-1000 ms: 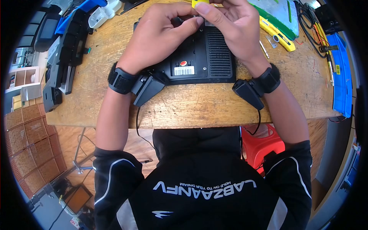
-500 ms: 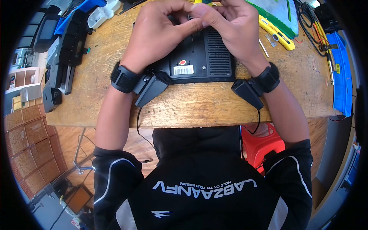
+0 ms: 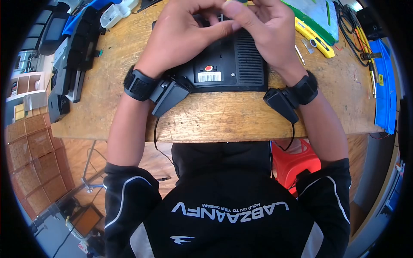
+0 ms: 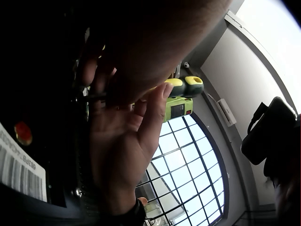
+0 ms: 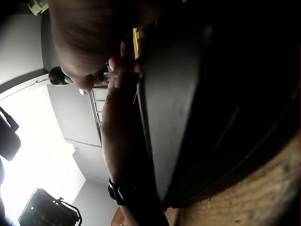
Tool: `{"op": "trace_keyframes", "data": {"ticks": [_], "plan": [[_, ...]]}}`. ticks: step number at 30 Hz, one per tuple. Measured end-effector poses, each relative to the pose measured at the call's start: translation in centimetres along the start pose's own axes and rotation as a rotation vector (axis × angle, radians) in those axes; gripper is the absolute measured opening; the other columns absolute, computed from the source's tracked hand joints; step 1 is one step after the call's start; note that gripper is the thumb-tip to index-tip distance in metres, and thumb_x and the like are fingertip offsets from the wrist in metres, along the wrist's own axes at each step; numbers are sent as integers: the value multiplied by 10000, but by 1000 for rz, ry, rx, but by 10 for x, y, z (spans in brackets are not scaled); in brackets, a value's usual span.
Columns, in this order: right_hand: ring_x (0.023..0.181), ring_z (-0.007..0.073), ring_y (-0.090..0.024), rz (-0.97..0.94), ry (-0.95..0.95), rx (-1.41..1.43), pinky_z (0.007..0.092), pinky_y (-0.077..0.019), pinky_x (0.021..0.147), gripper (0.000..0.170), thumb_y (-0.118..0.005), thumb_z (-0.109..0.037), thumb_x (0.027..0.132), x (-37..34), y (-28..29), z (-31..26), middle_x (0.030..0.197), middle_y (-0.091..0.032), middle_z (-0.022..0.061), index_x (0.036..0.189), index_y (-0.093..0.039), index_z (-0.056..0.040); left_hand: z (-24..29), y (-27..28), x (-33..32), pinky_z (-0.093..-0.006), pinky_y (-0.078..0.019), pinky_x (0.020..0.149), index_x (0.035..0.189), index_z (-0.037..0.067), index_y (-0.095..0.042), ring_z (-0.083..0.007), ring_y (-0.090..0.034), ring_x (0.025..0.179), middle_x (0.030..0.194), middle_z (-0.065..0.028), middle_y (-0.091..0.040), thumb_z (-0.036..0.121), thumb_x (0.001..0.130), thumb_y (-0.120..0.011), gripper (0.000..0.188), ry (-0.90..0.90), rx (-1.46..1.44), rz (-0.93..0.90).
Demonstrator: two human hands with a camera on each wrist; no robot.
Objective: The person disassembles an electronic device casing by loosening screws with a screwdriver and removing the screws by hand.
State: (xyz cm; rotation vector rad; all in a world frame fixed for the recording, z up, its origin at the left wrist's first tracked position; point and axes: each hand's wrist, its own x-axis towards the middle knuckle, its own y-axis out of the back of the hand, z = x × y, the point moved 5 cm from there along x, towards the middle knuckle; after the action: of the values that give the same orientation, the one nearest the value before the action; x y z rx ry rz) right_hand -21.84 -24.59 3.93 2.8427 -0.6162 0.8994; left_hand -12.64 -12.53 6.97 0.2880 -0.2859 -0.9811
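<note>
Right hand (image 3: 272, 35) gripped the screwdriver (image 4: 189, 87) at the vented black casing (image 3: 223, 75); left hand (image 3: 177, 38) crowded its shaft (image 5: 109, 74) (couldn't tell if those fingers pinched). Bare wood separated casing from the tabletop (image 3: 215, 118)'s near edge.

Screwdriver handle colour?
Handle is yellow and dark green; shows best in the left wrist view.

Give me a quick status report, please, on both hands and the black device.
Right hand gripping screwdriver. Left hand beside its shaft, grip unclear. Black device on wooden table, barcode facing up. Hands partly hide it from above.
</note>
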Motion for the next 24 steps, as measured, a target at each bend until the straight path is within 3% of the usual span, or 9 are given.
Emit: {"op": "trace_keyframes", "data": {"ticks": [2,5,10,12,14,16,17,20,24], "plan": [[931,92,-645,-5,-125,107,233,-539,805,315,-645,-142,1008,0,3,8,1099,-654,69,1256,-621,52,-1,1,1,-169,-426,550,973,-14,-731,4,-559,632,715,30,-662,74,922,-755,104,-41,61,-67],[956,108,-655,-1,-74,96,246,-543,821,347,-644,-137,1009,1,-2,-3,1134,-657,89,1285,-586,65,2,3,-1,-170,-425,549,982,-19,-731,4,-554,625,715,33,-660,82,923,-758,121,-208,162,-56],[984,124,-665,40,49,5,257,-553,832,366,-667,-114,995,1,-6,-6,1182,-662,103,1289,-551,71,-10,0,3,-175,-411,540,1001,-2,-759,9,-525,605,715,48,-663,98,937,-744,120,-107,1,-31],[1004,124,-660,40,-130,68,254,-548,854,339,-667,-97,992,0,-1,1,1181,-664,102,1268,-552,63,-5,1,2,-174,-409,541,1003,2,-764,11,-521,605,713,52,-661,98,942,-737,117,-104,-28,-59],[1018,122,-655,17,-163,214,256,-543,878,353,-650,-88,998,2,1,6,1171,-663,111,1295,-539,67,-4,2,2,-169,-404,540,984,-1,-756,14,-517,604,704,50,-652,92,942,-737,103,-74,30,-97],[1020,124,-654,46,103,91,260,-540,891,383,-643,-79,997,7,5,-5,1163,-663,113,1328,-518,69,-3,4,2,-168,-403,540,973,-1,-752,15,-510,603,698,51,-647,84,942,-734,92,-103,19,-111],[1020,124,-654,47,103,91,260,-540,891,383,-643,-79,997,6,4,-6,1163,-663,113,1328,-518,69,-4,4,3,-172,-403,540,974,-1,-753,15,-508,602,697,51,-647,87,939,-738,96,-84,3,-108],[975,121,-652,-12,-109,280,256,-539,864,389,-648,-98,998,0,-6,-3,1145,-658,90,1329,-534,72,-9,1,6,-177,-402,537,980,-2,-753,15,-507,602,695,52,-647,97,933,-748,110,-74,-12,-64],[954,116,-641,62,-28,33,246,-527,841,360,-648,-138,1008,1,-7,-6,1130,-651,69,1288,-577,76,-9,2,5,-178,-394,532,955,2,-750,14,-510,604,692,50,-645,116,926,-764,119,-140,5,-4]]}}
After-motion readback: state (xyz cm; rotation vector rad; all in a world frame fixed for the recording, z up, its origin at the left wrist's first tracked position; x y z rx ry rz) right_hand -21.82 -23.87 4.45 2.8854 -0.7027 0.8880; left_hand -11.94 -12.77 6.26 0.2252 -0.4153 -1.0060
